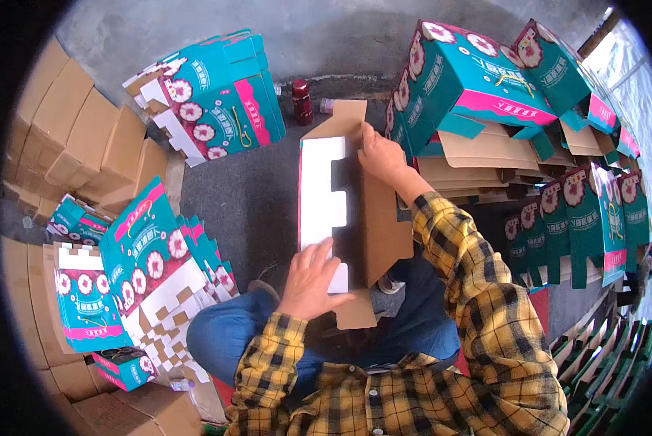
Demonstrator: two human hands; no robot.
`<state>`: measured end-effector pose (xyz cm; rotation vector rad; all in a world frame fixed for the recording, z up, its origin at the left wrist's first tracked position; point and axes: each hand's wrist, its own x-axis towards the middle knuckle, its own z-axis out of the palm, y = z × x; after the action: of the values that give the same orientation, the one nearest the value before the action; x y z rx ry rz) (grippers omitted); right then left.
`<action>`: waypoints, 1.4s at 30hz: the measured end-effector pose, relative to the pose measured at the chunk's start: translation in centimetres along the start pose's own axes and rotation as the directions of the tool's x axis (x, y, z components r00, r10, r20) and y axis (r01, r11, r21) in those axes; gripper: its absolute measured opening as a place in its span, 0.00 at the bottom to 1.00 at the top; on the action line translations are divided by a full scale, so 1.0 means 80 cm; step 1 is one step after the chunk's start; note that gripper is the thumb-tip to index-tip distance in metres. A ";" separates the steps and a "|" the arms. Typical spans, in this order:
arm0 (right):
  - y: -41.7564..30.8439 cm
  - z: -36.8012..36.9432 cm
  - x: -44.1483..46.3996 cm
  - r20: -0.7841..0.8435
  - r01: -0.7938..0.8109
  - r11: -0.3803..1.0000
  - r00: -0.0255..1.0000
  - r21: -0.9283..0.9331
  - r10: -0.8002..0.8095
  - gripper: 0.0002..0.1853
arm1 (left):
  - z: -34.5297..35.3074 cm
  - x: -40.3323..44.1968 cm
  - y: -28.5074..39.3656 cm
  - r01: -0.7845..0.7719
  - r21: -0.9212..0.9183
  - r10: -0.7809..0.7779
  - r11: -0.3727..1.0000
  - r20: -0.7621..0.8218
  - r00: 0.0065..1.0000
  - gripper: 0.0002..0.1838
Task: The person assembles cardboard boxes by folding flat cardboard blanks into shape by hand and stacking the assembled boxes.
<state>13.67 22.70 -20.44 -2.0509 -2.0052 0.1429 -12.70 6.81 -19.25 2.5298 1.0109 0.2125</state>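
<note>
Between the left hand (pixel 308 283) and the right hand (pixel 382 156), a carton (pixel 389 232) is being held, seemingly half-formed, its end flaps (pixel 356 309) unclosed. Its far edge is being grasped by the right, its white flap (pixel 321 174) being touched by the spread left.

- Here's the bare left hand (pixel 308 287), palm down, fingers stretched forward, thumb pointing out to the right!
- Left forearm, in a yellow-and-black plaid sleeve (pixel 271 363), sits low, near the body.
- And the bare right hand (pixel 384 156) reaches farther forward, fingers bent!
- Right arm slants inward, matching plaid, wrist showing past the cuff.
</note>
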 end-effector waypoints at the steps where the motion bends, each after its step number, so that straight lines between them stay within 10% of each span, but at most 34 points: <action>1: -0.003 -0.005 -0.001 -0.030 -0.024 0.996 0.999 0.081 0.027 0.23 | 0.002 -0.001 0.000 0.006 -0.005 -0.006 1.000 0.002 1.000 0.39; 6: 0.029 0.011 0.017 0.006 -0.112 0.978 0.994 0.179 0.113 0.18 | 0.014 -0.005 -0.008 -0.029 -0.025 0.028 0.999 -0.046 0.999 0.28; 13: 0.060 0.001 0.025 0.083 0.083 0.777 0.982 0.625 -0.172 0.25 | 0.004 -0.046 -0.029 0.037 -0.246 -0.019 0.969 0.075 0.997 0.26; 15: 0.045 -0.015 0.017 0.294 -0.196 0.699 0.956 0.687 -0.021 0.35 | 0.000 -0.050 -0.023 0.041 -0.261 -0.016 0.964 0.097 0.995 0.28; 22: 0.033 -0.010 -0.010 0.331 -0.092 0.986 0.943 0.140 0.041 0.36 | 0.054 -0.025 0.017 0.233 0.035 -0.223 0.972 -0.184 0.957 0.24; 27: 0.031 -0.011 -0.021 0.338 -0.154 0.982 0.935 0.113 0.108 0.37 | 0.115 0.000 0.063 0.207 0.185 -0.131 0.961 -0.354 0.926 0.17; 33: 0.030 -0.008 -0.022 0.333 -0.092 0.992 0.941 0.086 0.059 0.36 | 0.109 0.003 0.125 0.167 -0.136 -0.202 0.976 -0.300 0.932 0.26; 38: 0.027 -0.007 -0.021 0.312 -0.167 0.986 0.937 0.001 0.158 0.35 | 0.136 -0.003 0.090 0.177 0.074 -0.136 0.981 -0.385 0.913 0.26; 42: 0.046 -0.017 -0.030 0.402 0.075 0.997 0.914 -0.019 -0.062 0.24 | 0.079 -0.047 0.055 0.184 0.064 -0.152 0.981 -0.336 0.929 0.21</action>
<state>17.51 20.16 -20.36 -2.1011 -2.3229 0.5626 -10.83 -0.64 -23.09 2.5246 1.3889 0.5664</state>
